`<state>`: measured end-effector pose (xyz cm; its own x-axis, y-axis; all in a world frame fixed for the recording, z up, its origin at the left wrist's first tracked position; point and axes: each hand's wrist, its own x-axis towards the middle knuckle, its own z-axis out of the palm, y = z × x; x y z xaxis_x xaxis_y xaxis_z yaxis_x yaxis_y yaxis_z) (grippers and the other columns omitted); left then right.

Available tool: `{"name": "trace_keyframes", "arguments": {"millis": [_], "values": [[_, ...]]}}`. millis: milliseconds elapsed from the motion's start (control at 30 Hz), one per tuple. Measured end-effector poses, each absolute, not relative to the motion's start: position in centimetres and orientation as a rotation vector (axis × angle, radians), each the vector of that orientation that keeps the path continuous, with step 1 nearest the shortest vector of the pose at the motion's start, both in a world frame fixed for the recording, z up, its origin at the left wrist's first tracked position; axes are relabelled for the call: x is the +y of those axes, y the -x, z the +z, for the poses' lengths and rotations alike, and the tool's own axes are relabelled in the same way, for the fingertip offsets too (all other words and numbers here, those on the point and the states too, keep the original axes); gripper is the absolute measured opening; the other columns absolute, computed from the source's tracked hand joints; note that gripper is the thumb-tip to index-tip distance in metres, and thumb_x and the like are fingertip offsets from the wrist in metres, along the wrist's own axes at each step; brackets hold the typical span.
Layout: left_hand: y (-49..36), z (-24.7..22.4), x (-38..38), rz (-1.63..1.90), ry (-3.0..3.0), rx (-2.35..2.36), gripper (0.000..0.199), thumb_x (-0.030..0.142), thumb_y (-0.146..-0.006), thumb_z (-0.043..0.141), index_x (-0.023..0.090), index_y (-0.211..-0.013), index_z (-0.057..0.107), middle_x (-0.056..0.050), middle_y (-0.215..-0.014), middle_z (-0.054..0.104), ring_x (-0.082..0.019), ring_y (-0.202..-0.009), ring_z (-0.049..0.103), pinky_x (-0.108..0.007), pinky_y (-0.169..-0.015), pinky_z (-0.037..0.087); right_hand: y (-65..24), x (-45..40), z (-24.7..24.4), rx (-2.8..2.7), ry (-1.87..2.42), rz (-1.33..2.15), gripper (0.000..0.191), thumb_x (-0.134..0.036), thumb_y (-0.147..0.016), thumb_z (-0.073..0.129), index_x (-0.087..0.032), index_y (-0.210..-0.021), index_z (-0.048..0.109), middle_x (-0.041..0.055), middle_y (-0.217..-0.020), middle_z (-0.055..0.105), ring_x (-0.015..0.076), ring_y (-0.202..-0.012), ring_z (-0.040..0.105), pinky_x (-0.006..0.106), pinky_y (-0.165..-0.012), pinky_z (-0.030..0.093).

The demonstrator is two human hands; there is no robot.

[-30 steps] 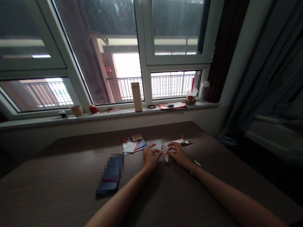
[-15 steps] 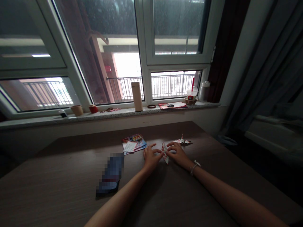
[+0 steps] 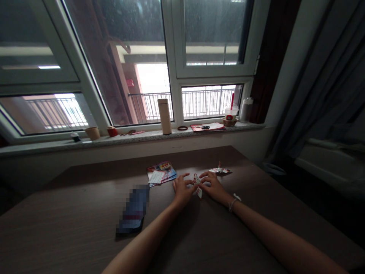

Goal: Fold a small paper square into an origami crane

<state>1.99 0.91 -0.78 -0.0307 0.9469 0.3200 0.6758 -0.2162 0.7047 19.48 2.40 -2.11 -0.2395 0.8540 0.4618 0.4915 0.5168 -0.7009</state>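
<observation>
A small folded piece of printed paper (image 3: 199, 193), white with red marks, stands between my two hands over the brown table (image 3: 94, 190). My left hand (image 3: 184, 189) pinches its left side near the middle with thumb and forefinger. On the right side, my right hand (image 3: 213, 186) grips the same paper with its fingertips, the other fingers bent. The fingertips cover the paper's centre. Just beyond my right hand sits a folded paper crane (image 3: 219, 170) with spread wings and an upright point.
Left of my hands lie printed paper sheets (image 3: 162, 174) and a blurred dark phone (image 3: 132, 211). Along the windowsill (image 3: 137, 137) stand a beige flask (image 3: 164, 117), a lidded cup with a red straw (image 3: 230, 113), scissors (image 3: 205, 127) on papers, and a brown paper cup (image 3: 92, 133).
The folded paper has turned and tilted slightly between my fingertips, its top moving a little left. Both hands have barely shifted and keep their hold.
</observation>
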Motion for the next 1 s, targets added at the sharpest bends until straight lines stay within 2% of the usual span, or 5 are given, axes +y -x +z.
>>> {"name": "trace_keyframes", "arguments": {"millis": [300, 700, 1000], "values": [[-1.8, -1.3, 1.2, 1.147, -1.869, 1.716, 0.003, 0.029, -0.071, 0.077, 0.027, -0.072, 0.075, -0.001, -0.126, 0.060, -0.027, -0.122, 0.046, -0.044, -0.109, 0.031, -20.0, 2.9, -2.3, -1.845, 1.122, 0.568, 0.015, -0.034, -0.082, 0.066, -0.023, -0.073, 0.070, 0.0051, -0.109, 0.064, 0.0239, -0.113, 0.050, 0.043, -0.104, 0.035], [-2.1, -0.5, 0.6, 1.082, -1.904, 1.703, 0.001, 0.028, -0.071, 0.076, 0.028, -0.073, 0.076, -0.002, -0.129, 0.059, -0.028, -0.124, 0.044, -0.046, -0.111, 0.026, -19.6, 2.3, -2.2, -1.929, 1.113, 0.522, 0.006, -0.023, -0.080, 0.068, -0.023, -0.075, 0.070, 0.0045, -0.114, 0.060, 0.0238, -0.117, 0.045, 0.042, -0.106, 0.033], [-2.1, -0.2, 0.6, 1.155, -1.814, 1.717, 0.002, 0.022, -0.072, 0.075, 0.024, -0.072, 0.075, -0.004, -0.126, 0.058, -0.026, -0.123, 0.045, -0.044, -0.111, 0.030, -20.0, 2.9, -2.4, -1.807, 1.162, 0.585, 0.014, -0.035, -0.079, 0.070, -0.022, -0.075, 0.071, 0.0068, -0.109, 0.061, 0.0255, -0.114, 0.048, 0.045, -0.106, 0.034]]}}
